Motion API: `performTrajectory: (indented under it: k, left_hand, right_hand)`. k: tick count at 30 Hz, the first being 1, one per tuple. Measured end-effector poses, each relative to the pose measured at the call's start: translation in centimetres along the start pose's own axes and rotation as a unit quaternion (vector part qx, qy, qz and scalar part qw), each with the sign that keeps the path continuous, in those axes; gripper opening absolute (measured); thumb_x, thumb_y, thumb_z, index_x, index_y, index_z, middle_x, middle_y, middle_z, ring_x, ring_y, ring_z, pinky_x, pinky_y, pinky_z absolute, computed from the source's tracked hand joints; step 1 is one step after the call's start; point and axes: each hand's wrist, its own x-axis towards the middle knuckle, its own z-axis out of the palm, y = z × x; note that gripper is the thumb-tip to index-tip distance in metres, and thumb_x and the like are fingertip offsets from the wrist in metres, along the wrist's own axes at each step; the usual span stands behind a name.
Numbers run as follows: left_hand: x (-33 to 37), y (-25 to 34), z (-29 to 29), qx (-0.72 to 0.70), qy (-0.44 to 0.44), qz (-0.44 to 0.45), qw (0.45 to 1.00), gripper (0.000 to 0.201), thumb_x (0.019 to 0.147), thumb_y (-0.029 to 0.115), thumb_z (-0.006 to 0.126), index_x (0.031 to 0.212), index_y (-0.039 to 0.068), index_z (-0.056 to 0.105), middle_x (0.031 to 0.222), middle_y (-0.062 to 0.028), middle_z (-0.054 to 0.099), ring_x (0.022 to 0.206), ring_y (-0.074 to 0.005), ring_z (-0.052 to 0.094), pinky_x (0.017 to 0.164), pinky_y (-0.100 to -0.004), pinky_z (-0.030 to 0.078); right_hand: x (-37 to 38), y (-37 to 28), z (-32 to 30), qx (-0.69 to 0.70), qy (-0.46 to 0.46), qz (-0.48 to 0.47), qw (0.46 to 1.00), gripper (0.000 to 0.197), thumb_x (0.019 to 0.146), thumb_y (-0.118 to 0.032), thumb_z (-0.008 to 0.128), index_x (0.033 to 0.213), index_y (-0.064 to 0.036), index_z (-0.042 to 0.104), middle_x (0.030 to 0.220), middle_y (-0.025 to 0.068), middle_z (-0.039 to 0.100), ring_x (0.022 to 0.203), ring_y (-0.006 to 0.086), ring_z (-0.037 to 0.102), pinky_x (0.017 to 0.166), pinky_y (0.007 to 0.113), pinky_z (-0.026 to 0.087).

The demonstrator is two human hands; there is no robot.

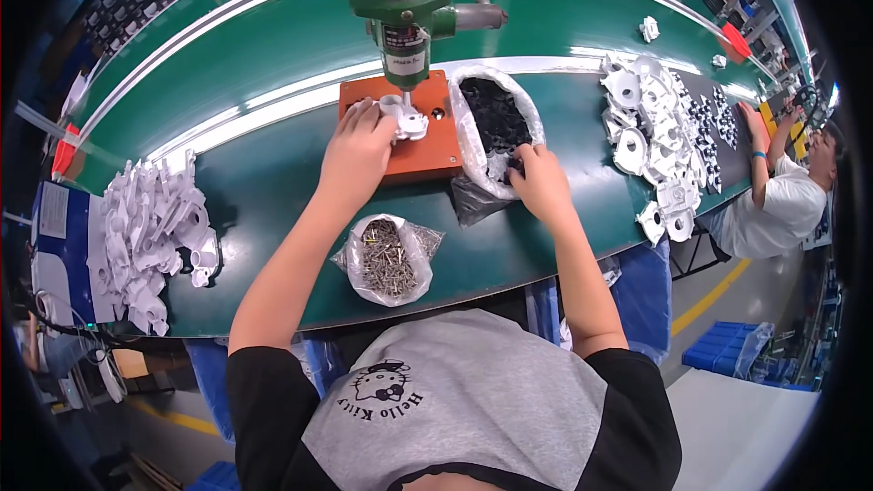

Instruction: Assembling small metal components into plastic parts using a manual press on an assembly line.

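My left hand [357, 153] is closed on a white plastic part [415, 125], which sits on an orange fixture block [426, 156] under the tip of a green press tool [406, 41]. The palm hides some of that part. To the right of the block stands an open clear bag [462, 109] full of small black parts [496, 118]. Over the bag's near right rim, my right hand [543, 184] has its fingers curled together, with a small black piece [516, 165] between thumb and fingertips. Closer to my body lies a bag of metal screws [389, 259].
A heap of white plastic parts [150, 227] covers the bench's left end, beside a blue-and-white box [64, 245]. More white parts [641, 123] and small black-and-white pieces [714, 127] lie at right. A co-worker [773, 195] sits beyond them. Green conveyor belt [273, 27] runs behind.
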Motion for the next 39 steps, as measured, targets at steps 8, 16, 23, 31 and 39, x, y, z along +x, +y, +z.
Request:
performTrajectory:
  k: [8, 16, 23, 31, 39]
  left_hand:
    - [0.1, -1.3, -0.6, -0.016, -0.038, 0.037, 0.998, 0.023, 0.076, 0.007, 0.065, 0.095, 0.005, 0.052, 0.104, -0.0188, 0.061, 0.104, -0.0354, 0.059, 0.091, -0.0426, 0.048]
    - [0.2, -0.4, 0.1, 0.017, -0.024, 0.022, 0.999, 0.019, 0.077, 0.011, 0.067, 0.090, 0.006, 0.053, 0.102, -0.0177, 0.061, 0.103, -0.0352, 0.060, 0.088, -0.0423, 0.050]
    - [-0.5, -1.2, 0.7, 0.020, -0.011, 0.041, 0.999, 0.015, 0.079, 0.010, 0.063, 0.090, 0.004, 0.055, 0.110, -0.0188, 0.058, 0.108, -0.0358, 0.057, 0.092, -0.0424, 0.048]
    - [-1.3, -1.0, 1.1, -0.051, -0.018, -0.002, 0.999, 0.012, 0.081, 0.013, 0.061, 0.088, 0.004, 0.058, 0.113, -0.0218, 0.060, 0.112, -0.0357, 0.056, 0.098, -0.0459, 0.043]
    - [-1.7, -0.7, 2.0, -0.058, 0.052, -0.049, 0.996, 0.018, 0.077, 0.016, 0.063, 0.089, 0.003, 0.060, 0.110, -0.0199, 0.062, 0.110, -0.0344, 0.057, 0.099, -0.0440, 0.043]
  right_hand:
    - [1.0, 2.2, 1.6, 0.114, 0.045, 0.004, 0.992, 0.008, 0.082, -0.004, 0.060, 0.089, -0.0008, 0.056, 0.074, 0.0152, 0.059, 0.066, 0.0327, 0.058, 0.064, 0.038, 0.047]
    - [0.6, 1.5, 0.7, 0.197, 0.119, -0.022, 0.973, 0.020, 0.087, 0.000, 0.053, 0.104, -0.0028, 0.062, 0.078, 0.0125, 0.059, 0.070, 0.0260, 0.058, 0.067, 0.034, 0.046]
    - [1.8, -2.8, -0.7, 0.337, 0.063, -0.012, 0.939, 0.018, 0.084, -0.005, 0.061, 0.101, -0.0027, 0.067, 0.090, 0.0134, 0.067, 0.076, 0.0237, 0.063, 0.070, 0.031, 0.049]
    - [6.9, -8.0, 1.7, 0.258, 0.131, -0.130, 0.948, 0.017, 0.081, -0.012, 0.065, 0.095, -0.0043, 0.071, 0.094, 0.0094, 0.068, 0.090, 0.0247, 0.060, 0.082, 0.032, 0.047]
    - [8.6, -9.1, 3.7, 0.209, 0.087, -0.254, 0.940, 0.013, 0.075, -0.011, 0.070, 0.084, -0.0022, 0.072, 0.094, 0.0085, 0.069, 0.092, 0.0250, 0.058, 0.084, 0.036, 0.046]
